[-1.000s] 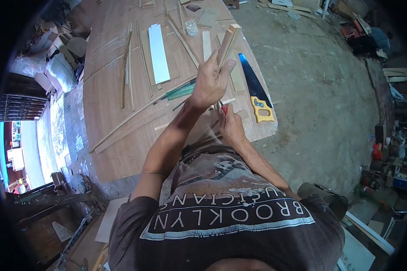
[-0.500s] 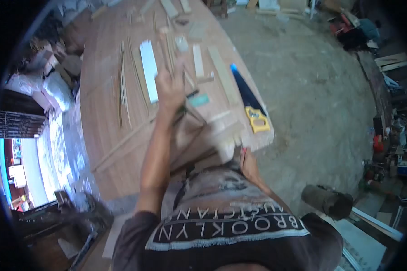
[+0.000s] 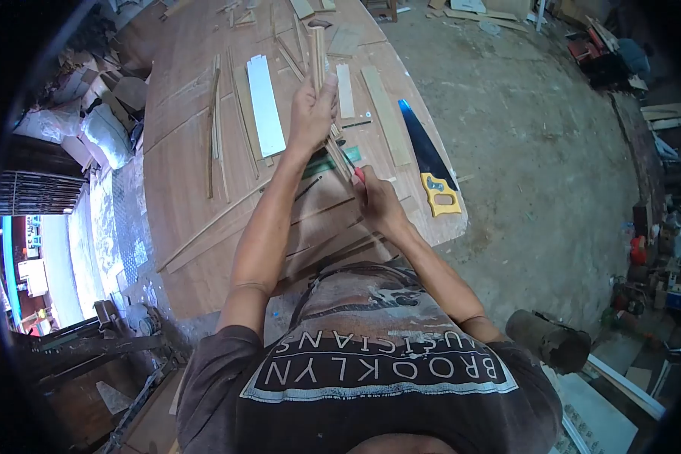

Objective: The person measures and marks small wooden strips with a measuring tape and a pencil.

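Thin wooden strips [image 3: 317, 53], bundled lengthwise, are gripped by my left hand [image 3: 312, 119] over the middle of the table. Their near ends reach down toward my right hand [image 3: 380, 203]. Closed around a red-handled tool [image 3: 359, 174], my right hand points its thin dark shaft at the lower part of the strips; the exact kind of tool I cannot tell. Under the strips lies a green piece [image 3: 319, 164], partly covered. Just left of my left hand is a white board [image 3: 265, 106], flat on the table.
A handsaw with a yellow handle [image 3: 440, 198] rests along the right edge of the wooden table [image 3: 181, 219]. Several flat wood pieces and slats [image 3: 386, 117] are spread over it. Sacks [image 3: 104, 136] lie beyond the left edge; a dark cylinder [image 3: 548, 340] sits at lower right.
My right hand has come up from the near table edge to the strips, bringing the red-handled tool. My left hand, blurred before, now shows clearly around the strips, a little farther forward and right.
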`<control>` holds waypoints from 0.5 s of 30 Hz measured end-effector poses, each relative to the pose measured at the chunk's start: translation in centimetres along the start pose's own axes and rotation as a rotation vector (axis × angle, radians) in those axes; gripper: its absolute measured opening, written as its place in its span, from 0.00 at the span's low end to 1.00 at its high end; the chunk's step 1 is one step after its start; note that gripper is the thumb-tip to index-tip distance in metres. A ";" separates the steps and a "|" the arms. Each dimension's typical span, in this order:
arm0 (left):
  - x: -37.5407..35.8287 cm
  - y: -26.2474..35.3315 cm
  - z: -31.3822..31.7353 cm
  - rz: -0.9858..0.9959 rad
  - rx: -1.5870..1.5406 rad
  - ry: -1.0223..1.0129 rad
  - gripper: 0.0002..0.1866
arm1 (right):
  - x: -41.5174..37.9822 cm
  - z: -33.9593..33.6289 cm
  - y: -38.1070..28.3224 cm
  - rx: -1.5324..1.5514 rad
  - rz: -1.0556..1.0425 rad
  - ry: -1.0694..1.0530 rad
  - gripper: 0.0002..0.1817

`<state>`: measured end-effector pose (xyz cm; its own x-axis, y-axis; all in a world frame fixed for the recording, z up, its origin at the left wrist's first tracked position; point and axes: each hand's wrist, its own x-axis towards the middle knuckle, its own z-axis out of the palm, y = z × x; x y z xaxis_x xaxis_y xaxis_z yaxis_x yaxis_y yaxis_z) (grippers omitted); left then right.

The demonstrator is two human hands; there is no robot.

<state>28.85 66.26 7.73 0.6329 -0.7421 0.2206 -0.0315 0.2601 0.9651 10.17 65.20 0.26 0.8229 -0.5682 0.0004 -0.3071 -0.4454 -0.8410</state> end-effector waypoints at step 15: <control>-0.6 -0.4 1.0 -0.001 0.068 -0.021 0.12 | 1.2 1.6 0.1 -0.088 -0.029 0.080 0.11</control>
<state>27.75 65.99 7.37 0.6168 -0.7553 0.2215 -0.0838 0.2168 0.9726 11.88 65.62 -0.67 0.7928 -0.6055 0.0703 -0.3270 -0.5197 -0.7893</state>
